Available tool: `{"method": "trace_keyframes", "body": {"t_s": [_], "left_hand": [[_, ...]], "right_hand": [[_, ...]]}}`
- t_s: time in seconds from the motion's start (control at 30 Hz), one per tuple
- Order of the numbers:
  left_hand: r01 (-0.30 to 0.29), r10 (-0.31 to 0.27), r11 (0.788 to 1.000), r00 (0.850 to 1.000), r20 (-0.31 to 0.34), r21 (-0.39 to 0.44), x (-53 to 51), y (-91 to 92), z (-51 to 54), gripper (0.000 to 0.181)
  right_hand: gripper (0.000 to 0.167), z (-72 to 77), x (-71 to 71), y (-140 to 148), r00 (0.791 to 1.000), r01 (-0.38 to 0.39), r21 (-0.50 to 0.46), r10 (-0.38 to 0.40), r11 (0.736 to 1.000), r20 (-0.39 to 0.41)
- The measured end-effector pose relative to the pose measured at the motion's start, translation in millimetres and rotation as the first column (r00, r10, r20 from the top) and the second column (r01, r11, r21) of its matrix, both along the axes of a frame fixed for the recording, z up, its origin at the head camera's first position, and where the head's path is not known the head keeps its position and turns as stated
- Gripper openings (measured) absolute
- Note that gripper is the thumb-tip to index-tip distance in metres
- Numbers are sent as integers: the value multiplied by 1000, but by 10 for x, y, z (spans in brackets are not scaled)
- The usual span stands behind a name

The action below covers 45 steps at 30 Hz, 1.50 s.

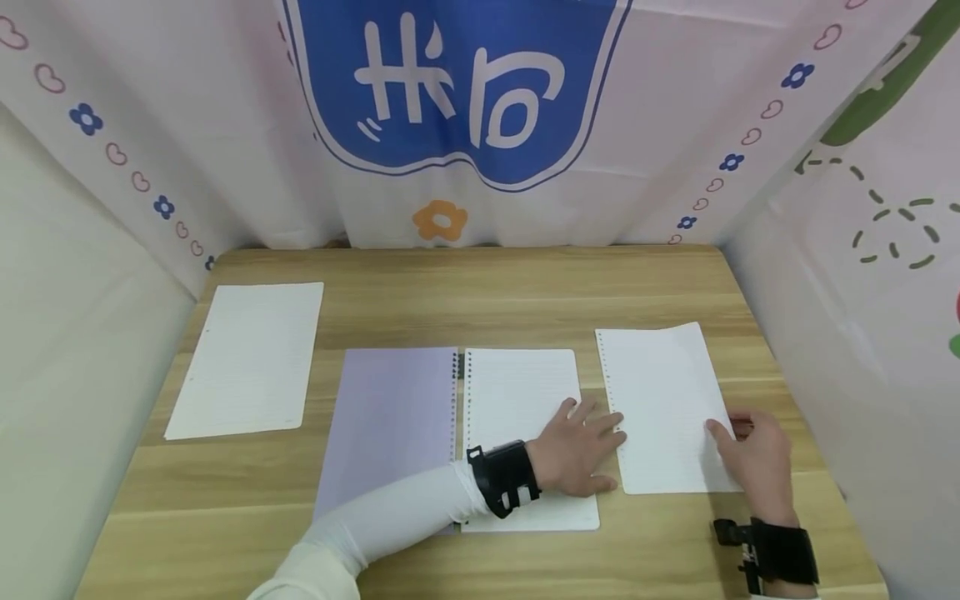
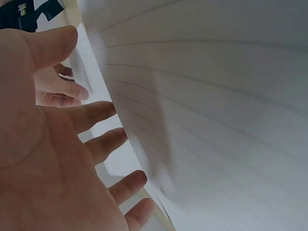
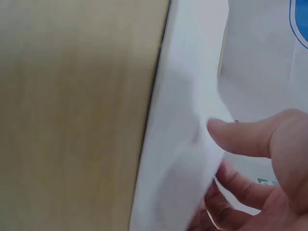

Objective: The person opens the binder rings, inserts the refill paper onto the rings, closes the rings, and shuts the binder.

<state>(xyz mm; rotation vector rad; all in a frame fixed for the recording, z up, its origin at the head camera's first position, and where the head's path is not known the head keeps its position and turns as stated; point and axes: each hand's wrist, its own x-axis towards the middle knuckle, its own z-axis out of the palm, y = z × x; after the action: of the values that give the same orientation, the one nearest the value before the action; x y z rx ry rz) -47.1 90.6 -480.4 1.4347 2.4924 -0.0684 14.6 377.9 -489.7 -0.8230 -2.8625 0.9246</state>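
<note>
A loose white lined sheet (image 1: 663,392) with punched holes down its left side lies at the right. My right hand (image 1: 759,462) pinches its right edge, thumb on top and fingers underneath; in the right wrist view the paper (image 3: 185,115) bends up at that grip. An open spiral notebook (image 1: 517,383) lies in the middle, its purple cover (image 1: 393,417) to the left and a lined page to the right. Across that page rests my left hand (image 1: 573,450), fingers spread, with fingertips at the loose sheet's left edge. Part of the page is hidden beneath the hand and forearm.
Another loose white sheet (image 1: 247,358) lies at the far left of the wooden table (image 1: 480,292). A printed curtain (image 1: 225,125) hangs along the table's back edge, and white cloth stands at both sides.
</note>
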Motion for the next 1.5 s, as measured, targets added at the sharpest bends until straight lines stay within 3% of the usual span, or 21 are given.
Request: {"method": "trace_keyframes", "body": {"t_s": [0.13,0.27,0.33,0.43,0.53,0.6,0.67,0.7,0.77,0.87,0.9,0.93,1.0,1.03,1.07,1.13,1.27,1.33,1.5], "left_hand": [[2,-2,1000,1000,-27,-5,18,-2,-22,69],[5,-5,1000,1000,-13,5,8,-5,-44,68],[2,-3,1000,1000,16,21,-8,-8,-38,67],[-40,30,996,993,116,83,-51,-16,-28,62],[-143,92,972,963,255,188,-121,-21,-16,60],[-243,136,932,923,361,270,-165,-33,-17,62],[-362,171,866,862,477,345,-207,-50,-19,64],[-427,182,825,821,541,370,-224,-63,-27,66],[-567,177,720,708,684,400,-252,-100,-39,67],[-743,112,568,498,860,356,-294,-153,-62,59],[-786,85,527,427,900,324,-303,-172,-59,54],[-820,57,492,367,929,293,-315,-190,-62,48],[-867,12,436,272,962,239,-327,-235,-64,35],[-881,0,417,244,970,222,-338,-268,-62,30],[-890,-10,402,231,973,215,-348,-304,-63,27],[-898,-6,383,232,973,217,-359,-396,-67,26],[-895,54,382,269,962,229,-351,-626,-70,29],[-896,80,381,277,957,227,-328,-746,-67,31],[-900,111,377,278,954,218,-250,-981,-47,31]], "right_hand": [[34,-20,38,61,998,33,0,-33,999,-61],[37,-20,56,105,998,27,-18,-28,999,-60],[42,-9,58,122,999,36,-43,-37,998,-38],[52,34,60,138,996,92,-130,-90,987,20],[62,93,69,143,986,162,-247,-147,955,79],[63,118,84,133,980,194,-317,-171,929,98],[57,126,102,102,977,212,-393,-194,895,86],[51,123,110,77,975,221,-441,-210,870,74],[37,117,121,18,969,232,-539,-240,810,56],[20,118,122,-90,961,237,-665,-273,708,51],[16,122,125,-125,962,231,-683,-266,693,57],[14,128,123,-156,966,222,-698,-252,681,62],[9,140,121,-207,976,192,-718,-208,669,67],[6,146,109,-233,982,165,-733,-181,660,58],[5,153,96,-257,988,131,-747,-146,651,45],[4,159,64,-301,997,48,-785,-75,618,2],[7,175,6,-388,996,-92,-829,47,552,-79],[9,192,-28,-435,992,-125,-825,92,551,-89],[12,223,-137,-572,984,-164,-786,152,596,-90]]}}
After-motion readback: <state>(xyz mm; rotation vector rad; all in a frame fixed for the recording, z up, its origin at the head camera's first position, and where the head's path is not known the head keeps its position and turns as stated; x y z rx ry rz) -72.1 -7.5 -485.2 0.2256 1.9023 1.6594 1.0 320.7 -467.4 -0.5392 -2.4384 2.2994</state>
